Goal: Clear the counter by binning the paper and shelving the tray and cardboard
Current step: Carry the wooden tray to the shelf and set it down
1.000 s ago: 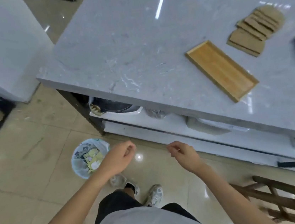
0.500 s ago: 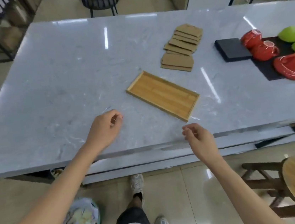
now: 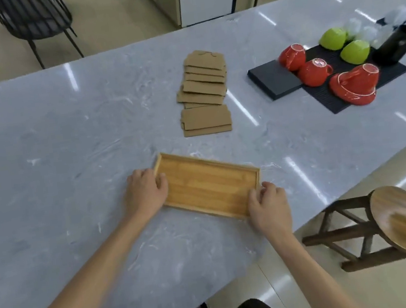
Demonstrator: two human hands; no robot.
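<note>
Shallow rectangular wooden tray [image 3: 208, 186] lies flat near the grey marble desk's [image 3: 42, 148] front edge. Left hand [image 3: 146, 194] clasps its nine o'clock end, right hand [image 3: 267, 206] its four o'clock corner; lift level. Fanned brown cardboard pieces [image 3: 204, 97] wait at twelve o'clock.

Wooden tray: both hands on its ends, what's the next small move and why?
Probably lift it straight up off the counter. The left hand and right hand already grip opposite short ends of the wooden tray, which looks empty and lies flat, clear of the cardboard pieces.
</note>
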